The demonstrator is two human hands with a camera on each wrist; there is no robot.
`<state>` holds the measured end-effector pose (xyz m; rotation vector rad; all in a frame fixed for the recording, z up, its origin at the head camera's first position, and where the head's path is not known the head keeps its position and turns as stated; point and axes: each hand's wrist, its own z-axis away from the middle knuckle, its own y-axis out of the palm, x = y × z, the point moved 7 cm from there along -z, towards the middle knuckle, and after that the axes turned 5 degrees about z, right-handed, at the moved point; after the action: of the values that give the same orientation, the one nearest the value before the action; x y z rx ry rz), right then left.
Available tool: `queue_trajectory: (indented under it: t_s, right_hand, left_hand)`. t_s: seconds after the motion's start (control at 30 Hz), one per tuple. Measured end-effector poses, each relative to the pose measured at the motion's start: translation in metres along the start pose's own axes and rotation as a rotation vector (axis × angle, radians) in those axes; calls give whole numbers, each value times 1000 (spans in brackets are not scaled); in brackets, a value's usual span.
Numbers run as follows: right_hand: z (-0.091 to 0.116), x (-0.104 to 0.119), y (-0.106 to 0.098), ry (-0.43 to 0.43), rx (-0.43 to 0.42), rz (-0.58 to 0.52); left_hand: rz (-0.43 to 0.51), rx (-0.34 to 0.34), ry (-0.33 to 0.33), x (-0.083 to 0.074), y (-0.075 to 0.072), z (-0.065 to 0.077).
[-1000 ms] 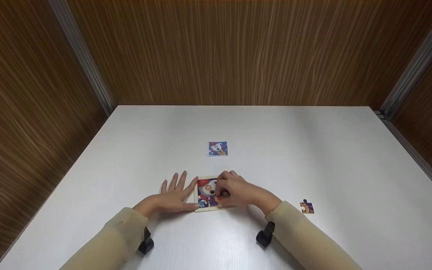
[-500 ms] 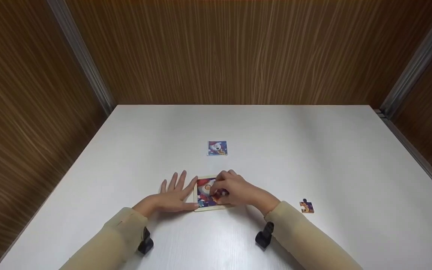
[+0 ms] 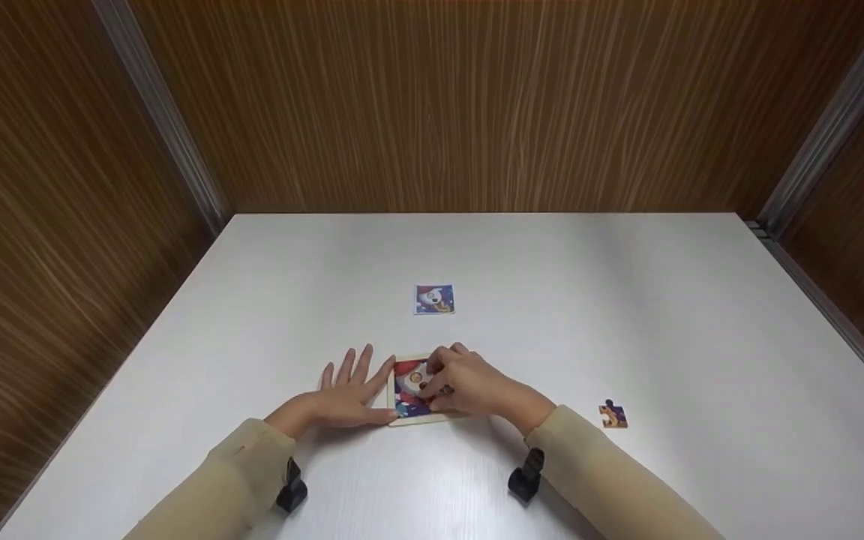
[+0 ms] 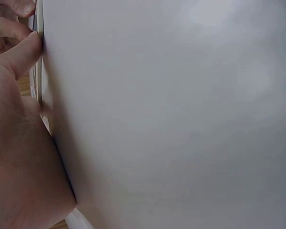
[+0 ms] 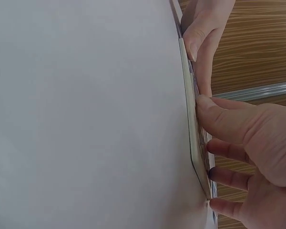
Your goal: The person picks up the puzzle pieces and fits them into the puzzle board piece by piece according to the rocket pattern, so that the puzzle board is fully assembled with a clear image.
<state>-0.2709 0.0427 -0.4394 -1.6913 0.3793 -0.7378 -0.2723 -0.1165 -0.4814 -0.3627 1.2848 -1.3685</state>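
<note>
A small framed jigsaw puzzle [image 3: 407,386] with a colourful cartoon picture and a pale rim lies on the white table. My left hand [image 3: 346,401] rests beside it with fingers spread, thumb and index finger touching its left edge. Over the puzzle's right half, my right hand [image 3: 473,382] has its fingers curled and pinches at a puzzle piece, largely hidden under the hand. The right wrist view shows the right thumb [image 5: 224,119] low at the frame's near side and the other fingertips touching down beyond it. In the left wrist view the left thumb [image 4: 24,55] presses the frame's edge.
One loose puzzle piece [image 3: 613,414], purple and orange, lies to the right of the right forearm. A small square picture card [image 3: 434,299] with the same design lies beyond the puzzle. Wood-grain panels [image 3: 477,105] stand around the table [image 3: 312,255].
The right hand has shifted slightly left across the puzzle, its index finger and thumb now closer to the middle. The left hand, the card and the loose piece stay put.
</note>
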Motion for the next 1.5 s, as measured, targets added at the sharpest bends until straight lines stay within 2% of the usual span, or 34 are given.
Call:
queue_trajectory:
  t_s: [0.2, 0.5, 0.8, 0.97, 1.1, 1.23, 1.5]
  right_hand:
    - [2, 2, 3, -22, 58, 56]
    - [16, 3, -4, -57, 70, 0]
    - [26, 6, -2, -23, 160, 62]
    - [25, 5, -9, -6, 90, -7]
    - [28, 1, -23, 22, 6, -130]
    - [35, -7, -35, 35, -33, -232]
    - [59, -30, -50, 69, -97, -275]
  left_hand:
    - [-4, -9, 4, 0, -2, -1]
    - [-17, -15, 15, -5, -2, -1]
    - [-12, -20, 12, -4, -4, 0]
    - [-7, -14, 8, -3, -3, 2]
    - [1, -16, 4, -3, -3, 2]
    - [-4, -24, 1, -2, -4, 1]
    - [5, -11, -3, -2, -3, 0]
